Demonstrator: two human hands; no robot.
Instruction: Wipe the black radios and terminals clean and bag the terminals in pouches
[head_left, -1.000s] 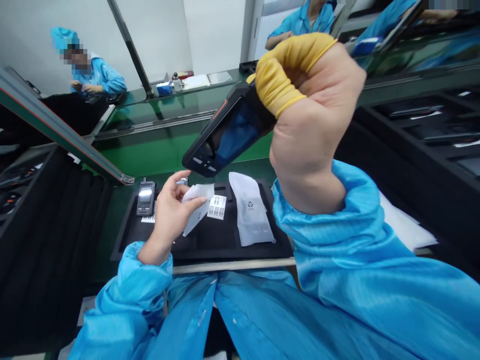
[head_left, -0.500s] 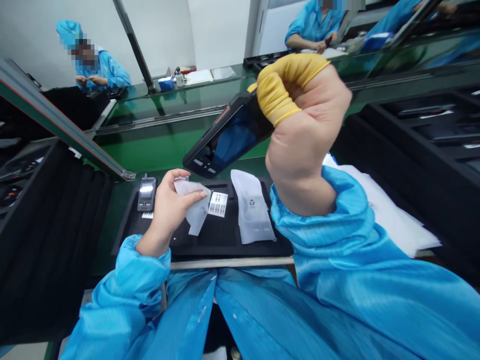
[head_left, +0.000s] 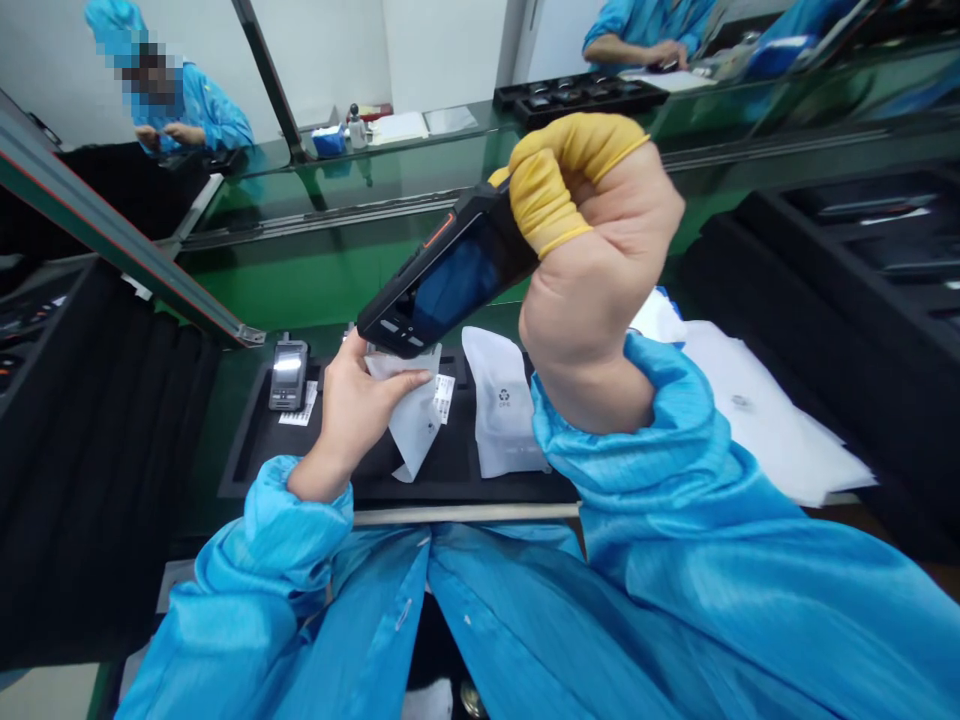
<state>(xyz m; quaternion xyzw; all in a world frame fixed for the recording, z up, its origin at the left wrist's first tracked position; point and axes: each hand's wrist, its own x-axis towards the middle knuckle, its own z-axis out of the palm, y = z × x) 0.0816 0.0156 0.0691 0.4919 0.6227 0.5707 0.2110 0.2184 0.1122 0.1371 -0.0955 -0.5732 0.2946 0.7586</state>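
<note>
High in front of me, my right hand [head_left: 600,230], with yellow finger cots, grips the upper end of a black rugged handheld device [head_left: 454,285] with a screen and an orange side key. The device slants down to the left. My left hand [head_left: 360,410] holds a white translucent bag [head_left: 416,420] between thumb and fingers. The device's lower end is at the bag's mouth; whether it is inside I cannot tell. Below, on the black foam tray [head_left: 300,470], lie a bagged item [head_left: 504,400], a label sheet [head_left: 444,398] and another handheld device [head_left: 289,372] with labels beneath it.
A pile of white bags [head_left: 757,410] lies to the right. Black foam trays stack up at the left [head_left: 97,480] and right [head_left: 847,330]. A slanted metal post [head_left: 135,220] crosses the left. Two people in blue sit beyond the green bench [head_left: 300,280].
My left hand has moved right and slightly up with the bag, bringing its mouth up to the device's lower end. The right hand and device have shifted slightly left.
</note>
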